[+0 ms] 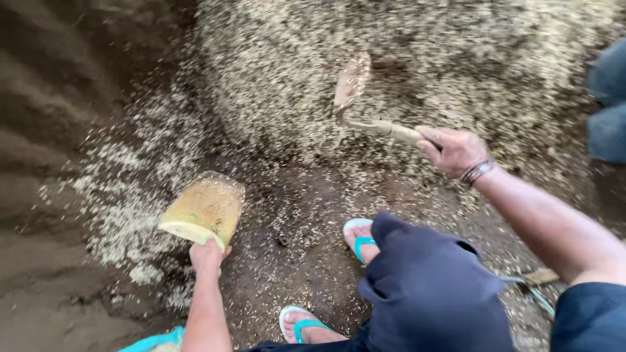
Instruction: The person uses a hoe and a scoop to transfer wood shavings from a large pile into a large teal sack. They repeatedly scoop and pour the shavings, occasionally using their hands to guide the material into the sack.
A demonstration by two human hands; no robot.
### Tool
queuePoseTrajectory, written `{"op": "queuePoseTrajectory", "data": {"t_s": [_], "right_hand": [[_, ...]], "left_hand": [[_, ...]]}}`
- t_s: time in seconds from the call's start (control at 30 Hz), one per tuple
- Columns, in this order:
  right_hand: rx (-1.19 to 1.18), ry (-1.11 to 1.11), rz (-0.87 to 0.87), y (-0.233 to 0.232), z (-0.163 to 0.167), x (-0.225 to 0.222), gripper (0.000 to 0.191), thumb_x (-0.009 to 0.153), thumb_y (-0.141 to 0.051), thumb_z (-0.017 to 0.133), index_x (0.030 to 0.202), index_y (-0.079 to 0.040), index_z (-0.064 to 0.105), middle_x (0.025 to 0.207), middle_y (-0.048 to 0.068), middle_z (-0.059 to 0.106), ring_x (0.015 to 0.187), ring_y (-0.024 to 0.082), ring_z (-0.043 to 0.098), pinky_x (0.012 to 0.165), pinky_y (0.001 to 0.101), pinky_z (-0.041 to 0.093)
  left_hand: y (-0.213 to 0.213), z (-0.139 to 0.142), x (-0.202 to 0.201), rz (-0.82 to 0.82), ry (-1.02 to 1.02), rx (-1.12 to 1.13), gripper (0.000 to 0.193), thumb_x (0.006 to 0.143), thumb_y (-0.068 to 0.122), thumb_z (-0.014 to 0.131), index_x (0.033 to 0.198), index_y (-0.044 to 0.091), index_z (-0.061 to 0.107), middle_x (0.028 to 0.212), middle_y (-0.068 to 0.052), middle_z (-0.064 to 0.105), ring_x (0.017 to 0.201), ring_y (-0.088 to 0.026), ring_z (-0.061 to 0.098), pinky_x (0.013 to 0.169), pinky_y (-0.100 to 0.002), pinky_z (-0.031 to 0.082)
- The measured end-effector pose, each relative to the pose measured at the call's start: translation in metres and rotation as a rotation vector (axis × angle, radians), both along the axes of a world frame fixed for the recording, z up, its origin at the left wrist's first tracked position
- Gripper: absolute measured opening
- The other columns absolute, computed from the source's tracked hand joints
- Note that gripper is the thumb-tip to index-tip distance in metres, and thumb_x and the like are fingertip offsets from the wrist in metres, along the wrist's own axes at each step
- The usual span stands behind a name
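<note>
My left hand (207, 257) grips the near rim of a yellowish plastic scoop (203, 210), held low over the dirt floor with its mouth turned toward the grain. My right hand (456, 151), a beaded band on its wrist, is closed around the wooden handle of a small hoe (365, 111). The hoe's worn blade stands raised over a big heap of husked grain (404, 58) that fills the far side of the view. Loose grain (124, 195) lies scattered to the left of the scoop.
My feet in teal flip-flops (360, 241) rest on dark packed earth (293, 215), with my dark-trousered knee just in front. Ridged soil (52, 98) rises on the left. A blue-clad part of another person (610, 104) shows at the right edge.
</note>
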State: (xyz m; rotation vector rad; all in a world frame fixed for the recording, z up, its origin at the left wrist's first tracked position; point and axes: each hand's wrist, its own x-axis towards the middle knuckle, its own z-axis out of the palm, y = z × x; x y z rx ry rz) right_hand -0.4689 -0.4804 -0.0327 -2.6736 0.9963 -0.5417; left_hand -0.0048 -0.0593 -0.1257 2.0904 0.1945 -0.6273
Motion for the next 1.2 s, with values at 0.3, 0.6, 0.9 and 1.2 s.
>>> {"op": "queuePoseTrajectory", "data": {"t_s": [0.3, 0.6, 0.9, 1.2], "right_hand": [[0.424, -0.172, -0.897, 0.160, -0.042, -0.153, 0.040, 0.099, -0.041, 0.062, 0.136, -0.028, 0.068, 0.108, 0.015, 0.074, 0.096, 0.033, 0.071, 0.085, 0.0454, 0.056], [0.341, -0.235, -1.263, 0.119, -0.101, -0.184, 0.031, 0.105, -0.042, 0.062, 0.129, -0.024, 0.071, 0.109, 0.019, 0.073, 0.099, 0.043, 0.068, 0.085, 0.0533, 0.052], [0.425, 0.306, -0.937, 0.099, -0.034, -0.105, 0.080, 0.084, -0.038, 0.075, 0.157, -0.035, 0.044, 0.118, 0.025, 0.065, 0.111, 0.038, 0.062, 0.094, 0.0505, 0.047], [0.381, 0.096, 0.212, 0.106, 0.116, 0.030, 0.067, 0.081, -0.055, 0.072, 0.139, -0.021, 0.063, 0.124, 0.013, 0.070, 0.112, 0.028, 0.069, 0.095, 0.0400, 0.055]], "left_hand": [[0.008, 0.031, -0.010, -0.484, -0.434, 0.386, 0.046, 0.099, 0.029, 0.059, 0.113, -0.014, 0.066, 0.108, -0.035, 0.069, 0.103, -0.045, 0.068, 0.092, -0.051, 0.051], [0.011, 0.071, -0.044, -0.672, -0.568, 0.535, 0.037, 0.097, 0.029, 0.055, 0.125, 0.009, 0.070, 0.111, -0.024, 0.072, 0.105, -0.042, 0.067, 0.093, -0.050, 0.052], [0.028, 0.157, -0.102, -0.724, -0.911, 0.498, 0.036, 0.083, 0.013, 0.054, 0.113, 0.011, 0.074, 0.116, -0.013, 0.070, 0.100, -0.035, 0.066, 0.093, -0.045, 0.053], [-0.005, 0.159, -0.169, -0.883, -1.272, 0.477, 0.016, 0.083, 0.005, 0.059, 0.090, 0.003, 0.073, 0.113, -0.015, 0.065, 0.098, -0.031, 0.059, 0.086, -0.042, 0.053]]}}
